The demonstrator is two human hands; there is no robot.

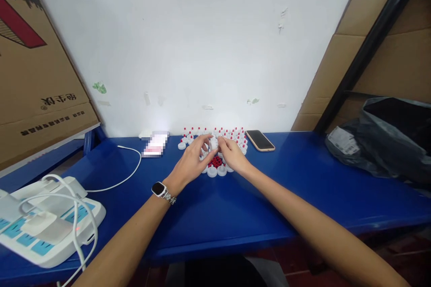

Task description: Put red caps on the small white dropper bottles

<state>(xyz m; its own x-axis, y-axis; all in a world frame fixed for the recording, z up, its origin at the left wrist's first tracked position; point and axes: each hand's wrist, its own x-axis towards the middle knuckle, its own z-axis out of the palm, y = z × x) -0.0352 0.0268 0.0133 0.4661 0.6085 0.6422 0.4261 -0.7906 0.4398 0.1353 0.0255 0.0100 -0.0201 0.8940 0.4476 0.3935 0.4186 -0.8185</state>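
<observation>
Both hands pinch one white cap near table's back edge: left hand, right hand. Mid-assembly; next needs red plug seated squarely.

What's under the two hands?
Under the left hand and right hand lie small red pieces and white caps on the blue table. The hands hide more.
</observation>
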